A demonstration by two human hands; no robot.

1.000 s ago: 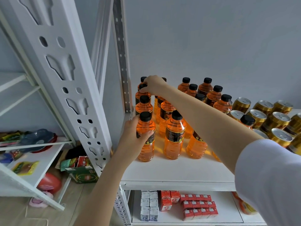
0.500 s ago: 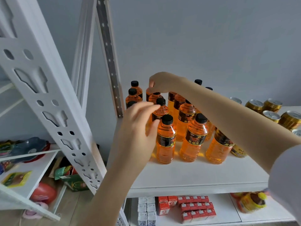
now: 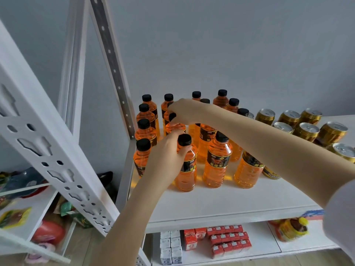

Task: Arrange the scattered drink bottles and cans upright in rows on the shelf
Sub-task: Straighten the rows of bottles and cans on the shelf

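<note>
"Where are the orange bottles point(image 3: 218, 164)?"

"They stand up in rows on the left part of the white shelf point(image 3: 221, 204). The gold cans point(image 3: 305, 131) stand to their right."

"What is the left hand point(image 3: 167, 152) doing?"

"Its fingers curl round the front bottle point(image 3: 187, 175), just under the black cap point(image 3: 184, 140)."

"And the right hand point(image 3: 184, 112)?"

"It reaches over and holds a second bottle point(image 3: 175, 128) near its top, right behind the front one."

"What is below?"

"Little red boxes point(image 3: 226, 240) on the lower shelf point(image 3: 269, 244)."
</note>
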